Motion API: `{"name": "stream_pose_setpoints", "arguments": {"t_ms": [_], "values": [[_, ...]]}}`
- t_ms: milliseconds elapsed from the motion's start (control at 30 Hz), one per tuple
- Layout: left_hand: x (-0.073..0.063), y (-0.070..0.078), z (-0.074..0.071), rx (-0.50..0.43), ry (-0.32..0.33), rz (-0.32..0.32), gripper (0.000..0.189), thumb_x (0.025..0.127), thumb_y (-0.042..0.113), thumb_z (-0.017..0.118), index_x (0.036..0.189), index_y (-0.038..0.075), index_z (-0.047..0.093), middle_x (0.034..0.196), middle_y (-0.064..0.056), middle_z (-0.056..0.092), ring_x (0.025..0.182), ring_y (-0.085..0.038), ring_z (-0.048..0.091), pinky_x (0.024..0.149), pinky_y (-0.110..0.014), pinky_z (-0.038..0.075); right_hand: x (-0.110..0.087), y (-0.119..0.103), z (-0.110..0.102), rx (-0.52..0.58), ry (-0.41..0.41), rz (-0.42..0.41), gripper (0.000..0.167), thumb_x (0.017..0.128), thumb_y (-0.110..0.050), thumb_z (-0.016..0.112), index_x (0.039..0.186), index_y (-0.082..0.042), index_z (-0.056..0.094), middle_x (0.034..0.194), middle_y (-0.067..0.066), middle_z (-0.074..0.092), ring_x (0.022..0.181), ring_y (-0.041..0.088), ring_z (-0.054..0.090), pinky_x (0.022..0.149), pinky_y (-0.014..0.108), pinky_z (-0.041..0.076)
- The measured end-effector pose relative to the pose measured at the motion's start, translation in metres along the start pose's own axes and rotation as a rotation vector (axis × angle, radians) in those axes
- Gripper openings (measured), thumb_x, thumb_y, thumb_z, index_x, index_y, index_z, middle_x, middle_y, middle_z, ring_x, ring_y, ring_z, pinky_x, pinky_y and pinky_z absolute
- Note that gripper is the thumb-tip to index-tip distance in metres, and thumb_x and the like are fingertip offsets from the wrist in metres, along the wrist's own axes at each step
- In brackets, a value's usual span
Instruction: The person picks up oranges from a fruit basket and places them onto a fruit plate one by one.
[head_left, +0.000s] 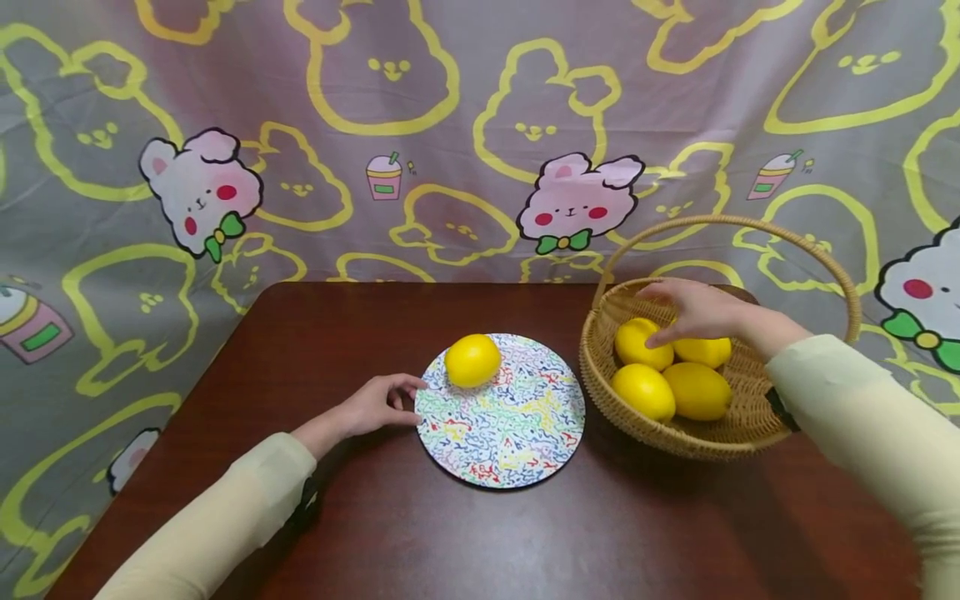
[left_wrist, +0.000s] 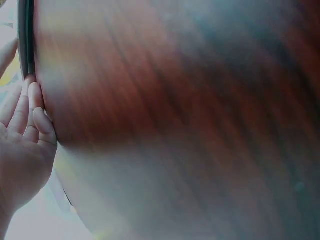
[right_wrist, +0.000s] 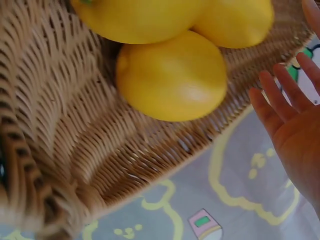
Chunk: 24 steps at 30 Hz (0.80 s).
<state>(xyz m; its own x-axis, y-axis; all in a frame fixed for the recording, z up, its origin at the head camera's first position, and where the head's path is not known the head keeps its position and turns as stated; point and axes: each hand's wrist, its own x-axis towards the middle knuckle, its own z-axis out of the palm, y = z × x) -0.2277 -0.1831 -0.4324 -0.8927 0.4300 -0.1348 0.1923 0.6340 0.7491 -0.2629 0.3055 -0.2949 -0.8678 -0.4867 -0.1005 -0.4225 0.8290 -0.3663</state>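
On the dark table lies a round, thin board (head_left: 517,425) with a multicoloured squiggle pattern. A yellow lemon (head_left: 472,361) rests near its upper left rim. My left hand (head_left: 372,407) rests by the board's left edge, fingertips right at the rim, fingers loosely bent and holding nothing. To the right stands a wicker basket (head_left: 592,354) with several lemons in it; one lemon (right_wrist: 172,75) shows close up in the right wrist view. Over the basket, inside its handle arch, hovers my right hand (head_left: 697,307), fingers spread and thumb pointing down at the lemons.
A tall wicker handle (head_left: 731,220) arches over the basket, with my right forearm passing beneath it. Behind the brown table (head_left: 330,333) hangs a grey curtain (head_left: 450,150) printed with yellow outlines and cartoon rabbits.
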Motion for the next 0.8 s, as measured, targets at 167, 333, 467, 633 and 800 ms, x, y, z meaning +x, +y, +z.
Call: {"name": "stream_pose_setpoints", "arguments": {"t_ms": [167, 333, 467, 633, 800], "values": [[0.0, -0.003, 0.002, 0.01, -0.001, 0.0, 0.051, 0.078, 0.021, 0.083, 0.124, 0.009, 0.063, 0.098, -0.004, 0.057, 0.076, -0.019, 0.052, 0.065, -0.027, 0.045, 0.007, 0.013, 0.013, 0.028, -0.026, 0.015, 0.078, 0.077, -0.036, 0.083, 0.134, 0.006, 0.049, 0.133, 0.029, 0.049, 0.115, 0.045, 0.05, 0.094, 0.057, 0.04], [-0.001, -0.003, 0.003, 0.011, -0.003, 0.005, 0.051, 0.078, 0.02, 0.083, 0.124, 0.009, 0.063, 0.098, -0.004, 0.057, 0.075, -0.019, 0.052, 0.065, -0.027, 0.045, 0.012, 0.016, 0.021, 0.054, -0.031, 0.011, 0.076, 0.076, -0.033, 0.083, 0.131, 0.007, 0.051, 0.129, 0.027, 0.053, 0.109, 0.042, 0.054, 0.091, 0.055, 0.042], [-0.001, -0.003, 0.004, 0.001, -0.003, 0.007, 0.051, 0.078, 0.02, 0.083, 0.124, 0.009, 0.063, 0.098, -0.004, 0.057, 0.076, -0.019, 0.052, 0.066, -0.028, 0.045, 0.015, 0.02, 0.027, 0.058, -0.058, 0.031, 0.08, 0.077, -0.034, 0.083, 0.134, 0.009, 0.047, 0.13, 0.03, 0.051, 0.116, 0.047, 0.049, 0.096, 0.058, 0.038], [0.0, -0.004, 0.003, 0.001, -0.002, 0.011, 0.051, 0.078, 0.021, 0.083, 0.124, 0.008, 0.062, 0.099, -0.004, 0.057, 0.077, -0.019, 0.052, 0.066, -0.027, 0.045, 0.017, 0.024, 0.033, 0.035, -0.071, 0.037, 0.078, 0.076, -0.038, 0.083, 0.132, 0.006, 0.05, 0.125, 0.03, 0.055, 0.116, 0.047, 0.049, 0.096, 0.058, 0.036], [0.0, -0.004, 0.001, 0.013, 0.003, 0.018, 0.052, 0.078, 0.022, 0.083, 0.124, 0.009, 0.062, 0.099, -0.003, 0.057, 0.077, -0.019, 0.052, 0.066, -0.027, 0.045, 0.019, 0.025, 0.035, -0.007, -0.06, 0.038, 0.079, 0.075, -0.04, 0.083, 0.133, 0.003, 0.05, 0.126, 0.027, 0.055, 0.114, 0.045, 0.05, 0.095, 0.058, 0.037]]}}
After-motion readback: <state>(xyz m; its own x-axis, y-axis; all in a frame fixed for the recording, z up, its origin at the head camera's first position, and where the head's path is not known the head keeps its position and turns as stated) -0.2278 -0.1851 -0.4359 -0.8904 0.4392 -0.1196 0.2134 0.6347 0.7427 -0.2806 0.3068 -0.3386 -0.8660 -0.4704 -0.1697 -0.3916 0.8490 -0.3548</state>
